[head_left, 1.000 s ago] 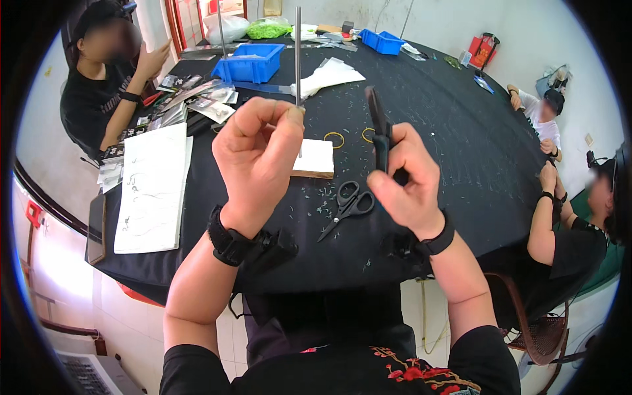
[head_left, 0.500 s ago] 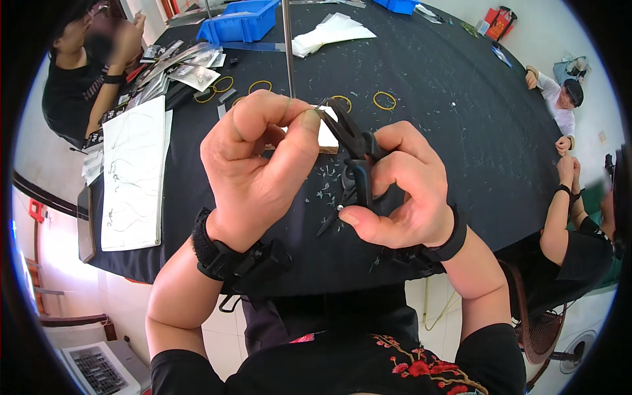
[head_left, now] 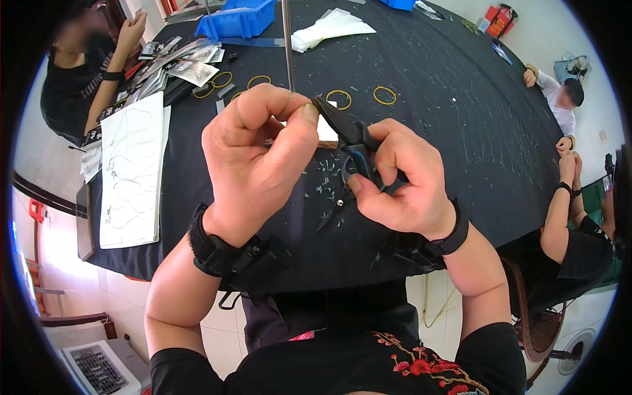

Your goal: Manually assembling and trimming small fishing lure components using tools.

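Note:
My left hand (head_left: 260,161) is closed in a pinch of thumb and forefinger. A thin line (head_left: 289,99) runs over its forefinger; whatever tiny piece sits at the fingertips is hidden. My right hand (head_left: 408,178) is wrapped round the handles of black pliers (head_left: 337,122), and their jaw tips meet my left fingertips. Below the pliers, a small dark pointed tool with a pivot, like scissors (head_left: 336,209), points toward me; whether it lies on the cloth or hangs from my right hand I cannot tell. Behind my hands, a white-topped block (head_left: 327,135) is partly covered.
Yellow rings (head_left: 384,96) and small clippings lie on the black tablecloth (head_left: 447,151). A metal rod (head_left: 288,46) stands behind my hands. White sheets with drawn lines (head_left: 131,171), packets (head_left: 194,69), a blue bin (head_left: 237,20) and white strips (head_left: 336,29) surround them. Other people sit left and right.
The pliers' jaws have come together and moved up and left to my left fingertips. My right thumb has closed in on the handles. My left hand has barely moved.

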A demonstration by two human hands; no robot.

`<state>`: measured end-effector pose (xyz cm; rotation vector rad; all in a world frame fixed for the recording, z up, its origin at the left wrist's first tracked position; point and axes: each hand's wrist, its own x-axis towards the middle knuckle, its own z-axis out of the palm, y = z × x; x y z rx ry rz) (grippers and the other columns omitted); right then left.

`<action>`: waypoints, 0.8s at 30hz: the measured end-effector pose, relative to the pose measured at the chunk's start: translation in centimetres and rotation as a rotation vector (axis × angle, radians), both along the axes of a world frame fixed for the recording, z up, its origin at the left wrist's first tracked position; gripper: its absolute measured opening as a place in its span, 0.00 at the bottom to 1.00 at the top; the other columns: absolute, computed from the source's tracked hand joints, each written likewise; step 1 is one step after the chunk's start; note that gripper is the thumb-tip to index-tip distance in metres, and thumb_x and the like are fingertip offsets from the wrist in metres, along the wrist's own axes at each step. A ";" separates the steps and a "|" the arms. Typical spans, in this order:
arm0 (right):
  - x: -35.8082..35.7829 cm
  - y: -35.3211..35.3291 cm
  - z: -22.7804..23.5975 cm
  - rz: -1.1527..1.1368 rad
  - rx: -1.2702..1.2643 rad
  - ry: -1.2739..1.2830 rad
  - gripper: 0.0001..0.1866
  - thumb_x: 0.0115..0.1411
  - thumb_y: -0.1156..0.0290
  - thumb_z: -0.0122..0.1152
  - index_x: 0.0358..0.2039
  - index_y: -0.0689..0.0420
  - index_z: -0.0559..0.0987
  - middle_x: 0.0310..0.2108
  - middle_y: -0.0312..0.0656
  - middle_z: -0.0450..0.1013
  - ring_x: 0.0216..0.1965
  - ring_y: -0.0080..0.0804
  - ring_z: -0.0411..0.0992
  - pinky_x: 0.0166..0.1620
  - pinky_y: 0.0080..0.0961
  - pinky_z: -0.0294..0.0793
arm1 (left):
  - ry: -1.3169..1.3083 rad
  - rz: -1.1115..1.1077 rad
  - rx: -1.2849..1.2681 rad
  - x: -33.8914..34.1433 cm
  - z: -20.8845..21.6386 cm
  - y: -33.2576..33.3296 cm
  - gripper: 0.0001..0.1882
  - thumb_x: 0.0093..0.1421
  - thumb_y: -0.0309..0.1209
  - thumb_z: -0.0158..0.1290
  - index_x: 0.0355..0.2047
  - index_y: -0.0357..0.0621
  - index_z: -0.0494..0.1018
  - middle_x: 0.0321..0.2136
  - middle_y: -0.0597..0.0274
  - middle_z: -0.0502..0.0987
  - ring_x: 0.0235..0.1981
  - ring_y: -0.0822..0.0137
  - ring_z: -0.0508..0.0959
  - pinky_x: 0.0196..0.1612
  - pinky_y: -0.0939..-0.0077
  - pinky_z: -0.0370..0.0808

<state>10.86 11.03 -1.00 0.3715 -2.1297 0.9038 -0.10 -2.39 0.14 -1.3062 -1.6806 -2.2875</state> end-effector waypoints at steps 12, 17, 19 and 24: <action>0.7 0.6 -0.1 0.115 -0.178 -0.166 0.16 0.34 0.80 0.60 0.12 0.56 0.59 0.19 0.41 0.63 0.19 0.28 0.61 0.21 0.20 0.59 | 0.157 0.111 -0.052 -0.6 -0.5 0.2 0.04 0.43 0.20 0.52 0.17 0.40 0.67 0.14 0.69 0.67 0.16 0.81 0.64 0.20 0.87 0.62; 0.5 0.6 -0.2 0.069 -0.048 -0.039 0.17 0.31 0.80 0.61 0.11 0.56 0.58 0.24 0.48 0.68 0.18 0.32 0.63 0.19 0.19 0.59 | 0.149 0.098 -0.010 -0.3 -0.6 0.3 0.05 0.42 0.19 0.52 0.18 0.41 0.67 0.13 0.69 0.67 0.16 0.80 0.64 0.20 0.87 0.63; 0.5 0.7 -0.1 0.048 -0.004 -0.022 0.17 0.30 0.81 0.61 0.11 0.56 0.58 0.25 0.49 0.68 0.18 0.32 0.63 0.19 0.18 0.59 | 0.153 0.092 0.014 -0.2 -0.6 0.4 0.05 0.42 0.19 0.51 0.17 0.41 0.67 0.13 0.68 0.67 0.16 0.80 0.64 0.20 0.86 0.63; 0.5 0.3 0.4 0.001 0.077 -0.016 0.18 0.29 0.82 0.61 0.11 0.56 0.58 0.25 0.49 0.68 0.19 0.33 0.64 0.19 0.19 0.61 | 0.149 0.076 0.012 -0.2 -0.4 0.1 0.06 0.40 0.18 0.51 0.17 0.41 0.66 0.13 0.69 0.67 0.15 0.80 0.65 0.20 0.86 0.63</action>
